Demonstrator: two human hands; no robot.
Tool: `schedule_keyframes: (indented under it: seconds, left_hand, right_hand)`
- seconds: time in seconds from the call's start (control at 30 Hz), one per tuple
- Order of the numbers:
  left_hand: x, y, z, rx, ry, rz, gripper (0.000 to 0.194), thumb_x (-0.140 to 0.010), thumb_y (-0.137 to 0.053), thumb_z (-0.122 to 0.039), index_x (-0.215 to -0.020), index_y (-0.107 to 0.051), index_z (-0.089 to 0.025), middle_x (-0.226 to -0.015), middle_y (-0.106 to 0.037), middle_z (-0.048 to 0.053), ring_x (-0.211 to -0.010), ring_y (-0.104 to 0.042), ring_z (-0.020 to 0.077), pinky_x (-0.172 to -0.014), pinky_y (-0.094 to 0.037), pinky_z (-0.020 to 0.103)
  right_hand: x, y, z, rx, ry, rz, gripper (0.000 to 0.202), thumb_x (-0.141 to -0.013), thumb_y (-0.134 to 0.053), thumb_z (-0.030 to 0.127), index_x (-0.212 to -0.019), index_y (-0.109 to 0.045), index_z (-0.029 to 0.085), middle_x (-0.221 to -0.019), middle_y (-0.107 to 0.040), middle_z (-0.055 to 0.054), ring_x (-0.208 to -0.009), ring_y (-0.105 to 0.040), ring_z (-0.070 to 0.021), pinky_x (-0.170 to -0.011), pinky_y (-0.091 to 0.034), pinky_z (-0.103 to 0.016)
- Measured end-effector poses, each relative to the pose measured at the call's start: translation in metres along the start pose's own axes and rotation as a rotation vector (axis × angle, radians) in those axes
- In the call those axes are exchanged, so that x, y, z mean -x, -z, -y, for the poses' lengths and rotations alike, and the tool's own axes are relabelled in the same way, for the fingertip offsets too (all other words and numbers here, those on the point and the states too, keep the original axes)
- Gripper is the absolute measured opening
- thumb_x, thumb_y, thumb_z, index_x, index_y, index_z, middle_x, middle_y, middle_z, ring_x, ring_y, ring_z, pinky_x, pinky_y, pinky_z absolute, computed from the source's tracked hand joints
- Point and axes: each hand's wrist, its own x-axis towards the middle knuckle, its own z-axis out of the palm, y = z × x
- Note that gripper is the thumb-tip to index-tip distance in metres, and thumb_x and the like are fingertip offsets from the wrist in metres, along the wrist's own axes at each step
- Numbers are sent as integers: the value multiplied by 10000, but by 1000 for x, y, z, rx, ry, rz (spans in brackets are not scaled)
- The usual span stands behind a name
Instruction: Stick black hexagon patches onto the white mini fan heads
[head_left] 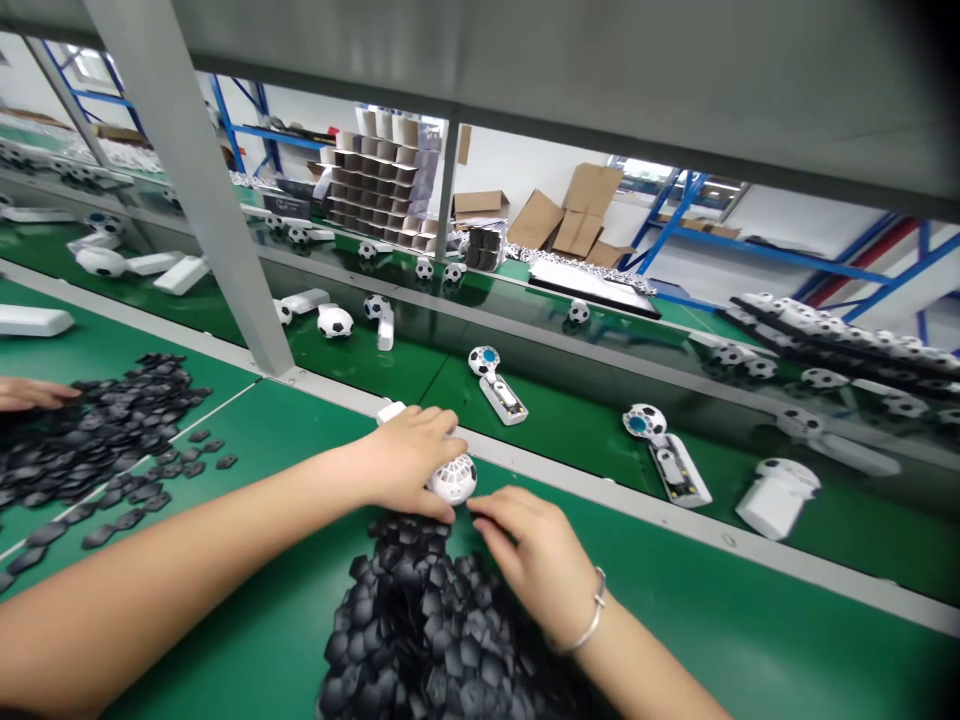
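Observation:
My left hand point(411, 462) is closed over a white football-shaped device point(454, 480) near the table's far edge. Its round grille with white panels shows beside my thumb, while part of its white handle sticks out beyond my fingers. Close to the right side of that ball, my right hand point(529, 540) has thumb and forefinger pinched together. A dark bit shows at those fingertips, too small to make out. Just below both hands lies a heap of black pentagon-shaped pieces point(442, 620) on the green table point(247, 560).
Beyond the table's metal edge, a green conveyor point(420, 390) carries several football-shaped devices, including an opened one point(499, 385). Another person's hand point(34, 393) rests by a second pile of black pieces point(112, 430) at left. A grey post point(195, 190) and overhead shelf point(562, 80) frame the space.

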Motion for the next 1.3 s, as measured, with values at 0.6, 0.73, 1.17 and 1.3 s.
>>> schedule_keyframes:
  seconds: [0.6,0.73,1.17,1.3]
  left_hand:
    - [-8,-24,-8,155,-158,-45,666,-749,-518,-751,-1181,-540,-245,-979,-661,72,-906,-595,280,-816,-398,378]
    - [-8,-20,-6,143,-194,-73,522,-806,-532,-650,-1143,-579,-253,-948,-655,63,-901,-578,268,-790,-404,366]
    - [-14,-23,9,263,-219,-70,374,-856,-544,-490,-1165,-580,-282,-1056,-659,34,-1017,-568,247,-908,-381,358]
    - [-7,-19,9,207,-171,-47,541,-829,-535,-587,-1277,-501,-285,-1095,-649,56,-1020,-578,270,-889,-401,364]
  right_hand:
    - [-5,-3,-17,-69,129,-134,146,-885,-568,96,-924,-685,174,-875,-653,-65,-826,-618,-191,-731,-500,-291]
    - [-5,1,-11,45,-29,-129,75,-866,-579,113,-857,-636,161,-811,-634,-48,-759,-596,-192,-694,-477,-305]
    - [5,-9,10,233,111,428,136,-855,-624,164,-928,-723,222,-912,-666,-29,-856,-591,-196,-761,-497,-290]
    - [6,-16,17,408,95,389,127,-866,-584,116,-895,-698,164,-834,-668,-65,-788,-610,-231,-689,-521,-337]
